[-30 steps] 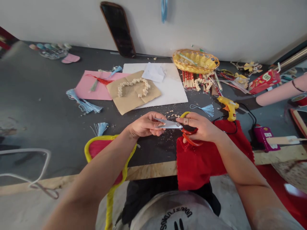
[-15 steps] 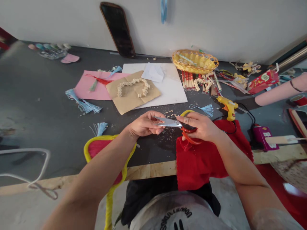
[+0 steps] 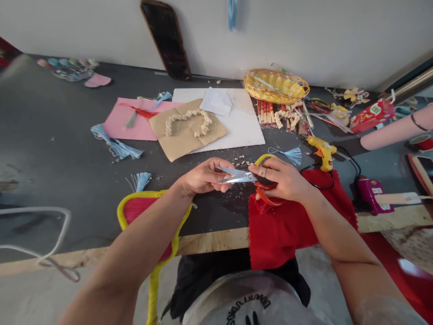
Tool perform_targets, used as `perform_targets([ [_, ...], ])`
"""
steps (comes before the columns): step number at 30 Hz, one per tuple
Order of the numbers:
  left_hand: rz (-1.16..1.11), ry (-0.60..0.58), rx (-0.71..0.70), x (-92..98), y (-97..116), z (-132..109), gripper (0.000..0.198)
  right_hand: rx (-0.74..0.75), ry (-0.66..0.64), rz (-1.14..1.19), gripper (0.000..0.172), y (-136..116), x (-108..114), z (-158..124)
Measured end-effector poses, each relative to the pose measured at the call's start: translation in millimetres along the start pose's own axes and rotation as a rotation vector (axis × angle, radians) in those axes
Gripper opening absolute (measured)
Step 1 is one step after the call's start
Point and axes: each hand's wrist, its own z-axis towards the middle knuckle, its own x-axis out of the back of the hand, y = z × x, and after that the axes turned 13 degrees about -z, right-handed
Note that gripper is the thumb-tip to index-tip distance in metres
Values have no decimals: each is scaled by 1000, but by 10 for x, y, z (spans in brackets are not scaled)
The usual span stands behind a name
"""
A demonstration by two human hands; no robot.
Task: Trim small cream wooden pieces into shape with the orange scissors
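Note:
My right hand (image 3: 282,178) is closed round the handles of a pair of scissors (image 3: 241,176), whose loops are red and yellow. The two metal blades stand apart and point left, into the fingers of my left hand (image 3: 211,175). Those fingers are pinched together by the blade tips; whatever lies between them is too small to make out. Small pale crumbs (image 3: 241,158) are scattered on the dark table behind and below the blades. Red cloth (image 3: 287,230) lies beneath my right hand and hangs over the table edge. A yellow-rimmed red piece (image 3: 138,205) rests under my left forearm.
Brown paper (image 3: 179,146) carries a curved row of pale bits, on a white board (image 3: 250,131). A yellow glue gun (image 3: 323,153) stands to the right, near a purple power box (image 3: 374,194). Farther back are a wicker basket (image 3: 275,88), an upright phone (image 3: 167,40) and several blue tassels (image 3: 118,144).
The scissor blades have spread from nearly closed to apart, and the handles have opened with them. Both hands stay in almost the same place.

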Motion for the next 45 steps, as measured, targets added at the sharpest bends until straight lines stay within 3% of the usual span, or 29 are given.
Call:
perform_targets([
  [7,1,-4,-33,-9,-3,0,23,-74,9,54,62,-11,-31,-11],
  [11,-49,6,-53,-36,-4,14,22,-236,102,162,64,-11,-14,-11],
  [18,-114,211,-335,-109,-16,117,19,-361,107,151,65,2,-3,27],
  [25,86,376,-503,-74,-92,183,23,-361,-63,129,66,-22,-41,29],
  [33,246,416,-502,-20,-148,201,24,-390,-103,222,57,-28,-77,25],
  [45,137,410,-451,-74,-108,190,23,-431,-131,276,57,-21,-71,29],
])
